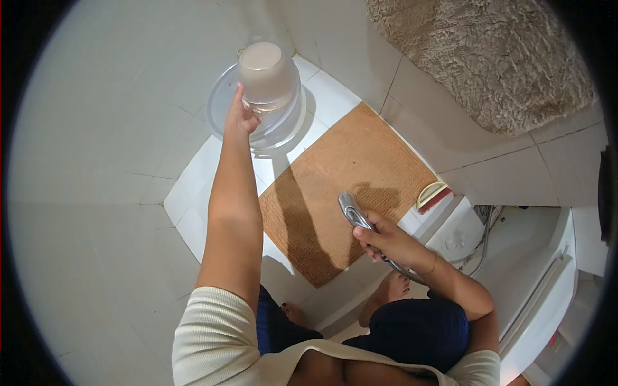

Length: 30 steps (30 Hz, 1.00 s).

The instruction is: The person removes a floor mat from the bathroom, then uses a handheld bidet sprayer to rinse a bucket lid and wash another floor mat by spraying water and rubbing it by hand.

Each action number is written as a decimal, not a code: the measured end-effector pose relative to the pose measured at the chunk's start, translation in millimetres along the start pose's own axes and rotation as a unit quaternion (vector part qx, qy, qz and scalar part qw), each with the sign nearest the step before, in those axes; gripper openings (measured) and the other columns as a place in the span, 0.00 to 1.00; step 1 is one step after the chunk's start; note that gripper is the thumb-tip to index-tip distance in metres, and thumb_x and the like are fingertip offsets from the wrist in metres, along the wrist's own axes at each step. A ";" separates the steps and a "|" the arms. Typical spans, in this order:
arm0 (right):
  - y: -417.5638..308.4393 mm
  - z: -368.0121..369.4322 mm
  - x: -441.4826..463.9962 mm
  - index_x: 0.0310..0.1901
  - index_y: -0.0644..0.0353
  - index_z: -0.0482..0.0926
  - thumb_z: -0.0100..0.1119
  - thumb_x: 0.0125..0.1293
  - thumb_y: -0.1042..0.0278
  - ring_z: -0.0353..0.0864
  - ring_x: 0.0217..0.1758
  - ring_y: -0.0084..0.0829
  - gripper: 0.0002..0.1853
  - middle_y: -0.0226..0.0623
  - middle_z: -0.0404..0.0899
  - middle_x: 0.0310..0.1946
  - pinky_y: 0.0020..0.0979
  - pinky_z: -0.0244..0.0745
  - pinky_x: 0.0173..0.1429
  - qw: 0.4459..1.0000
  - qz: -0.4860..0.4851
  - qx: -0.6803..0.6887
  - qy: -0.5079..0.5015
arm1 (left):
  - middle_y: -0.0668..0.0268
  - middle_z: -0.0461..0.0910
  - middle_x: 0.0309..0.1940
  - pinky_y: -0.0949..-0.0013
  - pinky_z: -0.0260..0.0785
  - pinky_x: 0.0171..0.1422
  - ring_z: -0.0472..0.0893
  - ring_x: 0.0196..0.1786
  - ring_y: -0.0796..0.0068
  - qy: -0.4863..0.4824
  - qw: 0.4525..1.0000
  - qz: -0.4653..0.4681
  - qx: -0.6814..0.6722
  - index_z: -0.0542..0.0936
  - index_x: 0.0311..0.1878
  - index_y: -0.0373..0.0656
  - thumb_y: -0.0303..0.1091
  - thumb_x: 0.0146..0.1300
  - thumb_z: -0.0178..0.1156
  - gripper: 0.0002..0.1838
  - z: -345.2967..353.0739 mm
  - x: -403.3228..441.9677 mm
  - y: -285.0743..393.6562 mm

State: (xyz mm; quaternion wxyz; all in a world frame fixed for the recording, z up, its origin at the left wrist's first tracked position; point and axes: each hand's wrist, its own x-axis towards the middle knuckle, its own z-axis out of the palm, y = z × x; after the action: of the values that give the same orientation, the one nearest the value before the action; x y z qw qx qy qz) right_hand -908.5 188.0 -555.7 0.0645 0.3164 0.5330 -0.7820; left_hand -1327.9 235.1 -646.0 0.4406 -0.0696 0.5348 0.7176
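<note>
My left hand point(243, 119) reaches far forward and grips the near side of a translucent plastic container point(265, 80), thumb up against its wall; some of the fingers are hidden. The container is over a larger clear plastic tub point(222, 106) in the corner. In my right hand point(385, 238) is a chrome handheld shower sprayer point(353, 209), fingers wrapped round its handle. Its head points forward over a brown woven mat point(341, 161), and its metal hose point(479, 260) runs off to the right.
White floor tiles point(331, 93) surround the mat, with tiled walls on both sides. A brush with red bristles point(434, 198) lies at the mat's right corner. A shaggy beige rug point(489, 58) hangs at upper right. My bare feet point(391, 287) are close below.
</note>
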 end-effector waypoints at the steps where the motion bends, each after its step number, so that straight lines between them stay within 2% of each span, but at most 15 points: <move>1: 2.2 -0.4 0.2 0.46 0.61 0.67 0.53 0.64 0.46 0.66 0.22 0.15 0.24 0.25 0.66 0.21 0.18 0.63 0.24 1.000 -0.007 -0.002 0.004 | 0.58 0.67 0.57 0.64 0.65 0.56 0.70 0.56 0.61 -0.024 0.998 0.019 -0.050 0.59 0.61 0.41 0.57 0.50 0.66 0.44 7.4 -5.2 -0.1; 2: 2.3 -0.8 -0.2 0.46 0.61 0.67 0.53 0.64 0.46 0.66 0.22 0.15 0.24 0.25 0.66 0.21 0.18 0.63 0.24 1.000 -0.004 -0.001 0.006 | 0.58 0.67 0.57 0.64 0.65 0.56 0.70 0.56 0.61 -0.024 0.998 0.015 -0.051 0.59 0.61 0.41 0.57 0.50 0.66 0.44 14.0 -9.6 0.1; 4: 2.1 -0.6 -3.6 0.47 0.61 0.67 0.52 0.65 0.47 0.66 0.23 0.14 0.23 0.25 0.66 0.22 0.18 0.63 0.25 1.000 -0.003 0.031 0.004 | 0.58 0.67 0.59 0.55 0.60 0.66 0.66 0.63 0.60 -0.072 0.989 0.042 -0.119 0.65 0.61 0.44 0.47 0.59 0.60 0.30 24.1 -3.4 -4.7; 8: 4.9 -3.7 -8.6 0.49 0.62 0.66 0.52 0.65 0.48 0.66 0.24 0.14 0.24 0.25 0.66 0.22 0.18 0.63 0.26 0.999 0.004 0.043 0.003 | 0.58 0.69 0.58 0.57 0.62 0.64 0.68 0.61 0.63 -0.090 0.985 0.104 -0.102 0.66 0.60 0.39 0.40 0.62 0.59 0.27 29.1 12.0 -6.8; 11: 3.9 -1.6 -9.3 0.51 0.62 0.65 0.53 0.65 0.48 0.66 0.24 0.14 0.25 0.25 0.66 0.22 0.18 0.63 0.26 0.999 -0.016 0.044 0.010 | 0.58 0.70 0.56 0.60 0.61 0.63 0.70 0.59 0.63 -0.047 0.984 0.172 -0.022 0.67 0.58 0.35 0.35 0.61 0.59 0.24 47.7 -14.4 0.5; 13: -1.6 0.2 -11.9 0.52 0.62 0.66 0.53 0.65 0.49 0.67 0.24 0.14 0.25 0.25 0.66 0.22 0.18 0.63 0.26 1.000 -0.003 0.018 0.022 | 0.59 0.72 0.54 0.61 0.61 0.62 0.72 0.56 0.63 -0.095 0.956 0.274 0.039 0.68 0.57 0.34 0.32 0.60 0.61 0.24 54.9 -47.2 3.2; 16: -2.2 0.1 -12.3 0.54 0.58 0.66 0.50 0.67 0.52 0.66 0.25 0.14 0.21 0.24 0.65 0.25 0.16 0.62 0.27 0.999 0.026 0.016 0.019 | 0.57 0.74 0.49 0.64 0.64 0.58 0.74 0.52 0.66 -0.124 0.923 0.342 0.122 0.69 0.52 0.33 0.32 0.57 0.63 0.22 55.3 -85.1 14.3; 19: -0.9 0.7 -11.8 0.56 0.57 0.66 0.51 0.66 0.53 0.65 0.25 0.13 0.22 0.23 0.65 0.25 0.16 0.61 0.26 0.999 0.014 0.028 0.017 | 0.55 0.75 0.44 0.69 0.68 0.51 0.75 0.46 0.71 -0.060 0.900 0.380 0.205 0.69 0.47 0.32 0.33 0.56 0.64 0.20 51.9 -128.1 17.3; 20: -2.6 2.7 -12.2 0.56 0.57 0.66 0.51 0.66 0.53 0.65 0.25 0.13 0.22 0.23 0.65 0.25 0.16 0.61 0.26 1.000 0.017 0.024 0.004 | 0.55 0.75 0.44 0.69 0.68 0.51 0.75 0.46 0.71 -0.046 0.899 0.383 0.206 0.69 0.47 0.32 0.33 0.56 0.64 0.20 46.0 -134.8 18.7; 22: -9.5 9.3 -13.4 0.58 0.56 0.66 0.51 0.66 0.55 0.65 0.24 0.13 0.22 0.23 0.65 0.25 0.16 0.61 0.26 0.999 0.009 0.022 0.033 | 0.57 0.75 0.38 0.73 0.69 0.44 0.75 0.40 0.75 -0.070 0.840 0.442 0.307 0.68 0.43 0.33 0.34 0.55 0.65 0.20 22.9 -146.3 26.0; 23: -11.4 11.7 -12.9 0.57 0.56 0.66 0.50 0.66 0.56 0.65 0.24 0.13 0.21 0.23 0.65 0.25 0.16 0.60 0.26 0.999 0.021 0.024 0.034 | 0.60 0.76 0.35 0.74 0.69 0.41 0.74 0.37 0.76 -0.060 0.832 0.430 0.345 0.68 0.43 0.32 0.34 0.55 0.65 0.21 9.8 -151.7 31.9; 26: -15.2 17.6 -10.6 0.57 0.57 0.65 0.48 0.67 0.58 0.64 0.24 0.14 0.20 0.23 0.65 0.25 0.16 0.60 0.25 0.999 0.005 0.018 0.039 | 0.60 0.76 0.33 0.74 0.67 0.37 0.73 0.34 0.78 -0.053 0.800 0.476 0.362 0.68 0.43 0.32 0.35 0.55 0.65 0.20 -39.2 -170.7 54.2; 27: -11.6 19.5 -9.0 0.57 0.57 0.65 0.47 0.67 0.59 0.64 0.23 0.14 0.20 0.23 0.65 0.24 0.16 0.59 0.25 0.999 -0.006 0.017 0.050 | 0.60 0.76 0.33 0.74 0.67 0.37 0.73 0.34 0.78 -0.035 0.798 0.478 0.365 0.68 0.43 0.32 0.35 0.55 0.65 0.20 -59.3 -183.1 63.7; 29: -5.7 19.9 -8.3 0.57 0.58 0.65 0.47 0.67 0.58 0.64 0.23 0.14 0.20 0.23 0.65 0.24 0.16 0.59 0.25 0.999 -0.004 0.013 0.039 | 0.60 0.75 0.30 0.72 0.66 0.35 0.73 0.32 0.74 0.085 0.698 0.500 0.506 0.69 0.41 0.34 0.35 0.54 0.65 0.18 -104.1 -221.4 82.0; 30: -4.2 20.2 -6.3 0.57 0.58 0.65 0.47 0.67 0.58 0.65 0.22 0.15 0.20 0.23 0.64 0.23 0.16 0.59 0.24 0.999 -0.001 0.017 0.048 | 0.60 0.75 0.30 0.72 0.66 0.35 0.73 0.32 0.74 0.099 0.695 0.498 0.509 0.69 0.41 0.34 0.35 0.54 0.65 0.18 -127.1 -232.8 86.2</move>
State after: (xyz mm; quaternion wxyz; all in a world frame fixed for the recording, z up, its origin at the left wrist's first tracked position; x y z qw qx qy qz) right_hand -914.0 170.7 -544.1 0.0332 0.3541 0.5222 -0.7751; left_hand -1295.9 -3.5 -505.4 -0.0683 0.3714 0.8152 0.4391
